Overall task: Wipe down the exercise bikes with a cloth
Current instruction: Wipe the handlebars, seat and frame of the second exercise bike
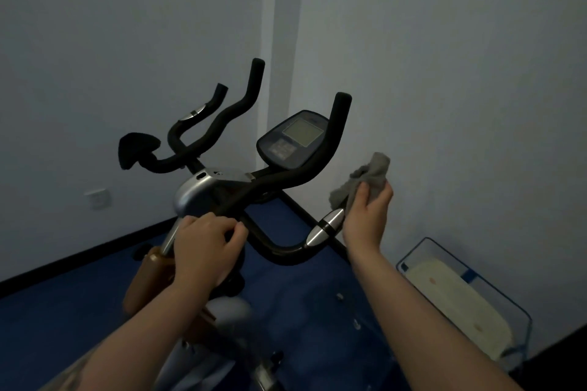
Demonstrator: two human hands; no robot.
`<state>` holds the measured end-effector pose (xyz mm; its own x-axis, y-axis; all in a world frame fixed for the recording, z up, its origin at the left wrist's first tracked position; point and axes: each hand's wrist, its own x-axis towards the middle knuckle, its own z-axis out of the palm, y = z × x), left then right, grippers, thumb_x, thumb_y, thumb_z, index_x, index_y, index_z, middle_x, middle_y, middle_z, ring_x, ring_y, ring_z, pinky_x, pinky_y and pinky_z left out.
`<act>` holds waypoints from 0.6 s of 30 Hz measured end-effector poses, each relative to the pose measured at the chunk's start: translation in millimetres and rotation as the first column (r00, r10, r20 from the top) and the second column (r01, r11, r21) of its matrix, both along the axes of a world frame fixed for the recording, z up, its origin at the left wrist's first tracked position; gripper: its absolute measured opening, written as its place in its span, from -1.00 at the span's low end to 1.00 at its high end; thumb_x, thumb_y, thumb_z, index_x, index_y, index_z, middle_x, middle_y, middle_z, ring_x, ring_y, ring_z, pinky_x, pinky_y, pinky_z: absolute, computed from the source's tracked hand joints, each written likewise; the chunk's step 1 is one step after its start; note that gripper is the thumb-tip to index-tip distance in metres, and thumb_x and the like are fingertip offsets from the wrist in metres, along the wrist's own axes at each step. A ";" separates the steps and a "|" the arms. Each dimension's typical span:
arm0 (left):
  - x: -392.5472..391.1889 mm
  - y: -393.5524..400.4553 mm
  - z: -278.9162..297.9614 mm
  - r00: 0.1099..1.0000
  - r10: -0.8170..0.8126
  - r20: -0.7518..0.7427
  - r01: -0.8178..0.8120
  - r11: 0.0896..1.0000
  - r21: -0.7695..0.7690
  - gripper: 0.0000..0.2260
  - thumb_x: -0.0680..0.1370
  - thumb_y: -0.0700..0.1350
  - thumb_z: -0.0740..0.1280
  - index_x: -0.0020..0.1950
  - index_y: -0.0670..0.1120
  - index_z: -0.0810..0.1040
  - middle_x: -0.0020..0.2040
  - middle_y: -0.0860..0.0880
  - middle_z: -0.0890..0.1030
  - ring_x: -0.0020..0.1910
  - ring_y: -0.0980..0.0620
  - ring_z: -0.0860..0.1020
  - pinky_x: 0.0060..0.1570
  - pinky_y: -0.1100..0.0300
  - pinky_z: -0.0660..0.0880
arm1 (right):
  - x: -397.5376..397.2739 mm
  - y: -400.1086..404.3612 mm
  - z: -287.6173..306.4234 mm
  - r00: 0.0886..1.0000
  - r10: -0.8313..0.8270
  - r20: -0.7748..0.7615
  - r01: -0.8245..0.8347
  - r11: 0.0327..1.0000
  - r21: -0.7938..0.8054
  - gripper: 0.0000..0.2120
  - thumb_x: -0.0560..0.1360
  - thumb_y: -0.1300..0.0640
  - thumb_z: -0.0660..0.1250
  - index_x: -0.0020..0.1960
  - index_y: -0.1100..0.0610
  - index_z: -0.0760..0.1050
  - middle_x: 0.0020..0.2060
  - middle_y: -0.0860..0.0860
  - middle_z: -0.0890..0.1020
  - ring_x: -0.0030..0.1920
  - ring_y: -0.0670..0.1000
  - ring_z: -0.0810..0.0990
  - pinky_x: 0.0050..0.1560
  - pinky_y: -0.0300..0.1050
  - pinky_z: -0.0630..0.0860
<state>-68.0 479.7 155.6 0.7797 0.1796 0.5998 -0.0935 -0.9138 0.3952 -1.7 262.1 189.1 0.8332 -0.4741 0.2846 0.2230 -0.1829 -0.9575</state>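
Pinching the soft, floppy grey cloth (pixel 365 182) in my right hand (pixel 365 219) — bunched, light — my left hand (pixel 205 247) grips the black padded handlebar (pixel 273 181).

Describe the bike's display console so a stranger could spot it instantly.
Find the exercise bike in the corner, then the black handlebars. Between them sits the console, a dark oval panel tilted up, the only part with a pale square screen.

Dim room: grey walls (pixel 444 73), blue floor (pixel 301 289), perhaps a wall socket (pixel 98 199).
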 end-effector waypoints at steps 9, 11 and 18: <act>-3.0 -1.0 1.6 0.999 -0.006 -0.033 0.005 1.000 -0.029 -0.58 0.49 0.13 0.06 -0.45 0.02 0.53 -0.48 0.09 0.47 -0.41 0.12 0.43 -0.13 0.10 0.34 | -60.3 35.9 -52.7 0.960 0.272 -0.066 -0.250 0.938 0.239 -0.51 0.49 -0.25 0.16 0.37 -0.13 0.22 0.16 -0.13 0.51 -0.01 -0.37 0.53 -0.10 -0.54 0.40; -4.0 -1.2 2.7 0.999 -0.011 -0.044 0.009 0.999 -0.038 -0.58 0.49 0.14 0.05 -0.43 0.02 0.54 -0.46 0.09 0.48 -0.39 0.13 0.42 -0.12 0.11 0.32 | -45.0 30.7 -44.9 0.972 0.226 -0.063 -0.205 0.949 0.242 -0.52 0.57 -0.15 0.17 0.41 -0.01 0.21 0.23 -0.02 0.49 0.10 -0.16 0.53 0.06 -0.32 0.42; -6.5 1.9 0.3 0.998 0.017 -0.057 -0.023 0.995 -0.097 -0.62 0.53 0.06 0.16 -0.40 -0.05 0.56 -0.43 0.07 0.51 -0.34 0.12 0.42 -0.22 0.10 0.34 | -16.8 10.9 -11.6 0.998 -0.011 0.063 0.013 0.999 -0.035 -0.48 0.64 0.04 0.15 0.55 0.07 0.08 0.44 0.10 0.26 0.34 -0.02 0.37 0.24 -0.24 0.36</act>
